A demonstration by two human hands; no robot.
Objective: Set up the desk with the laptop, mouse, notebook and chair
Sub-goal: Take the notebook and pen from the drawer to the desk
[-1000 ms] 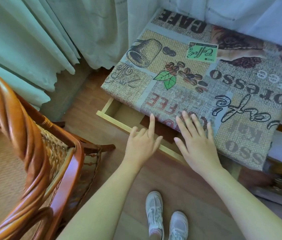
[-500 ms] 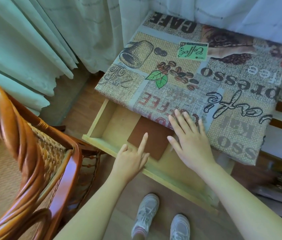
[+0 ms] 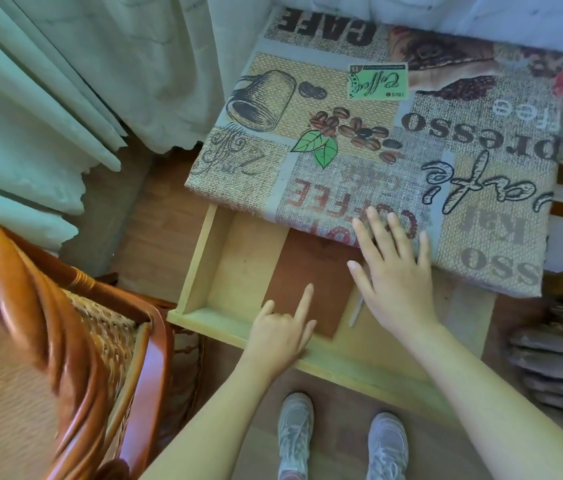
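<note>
Shoes: a pair of grey shoes is seen on the wood floor, nearest the camera.
Chair: the wicker chair is set at the left, apart from the desk.
Left hand: the left hand is curled at the drawer front — only the forefinger is stretched out, over the notebook.
Right hand: the right hand is spread flat, nothing gripped — fingertips laid on the desk cloth edge.
Notebook: the brown notebook lies in the open drawer, between the hands.
</note>
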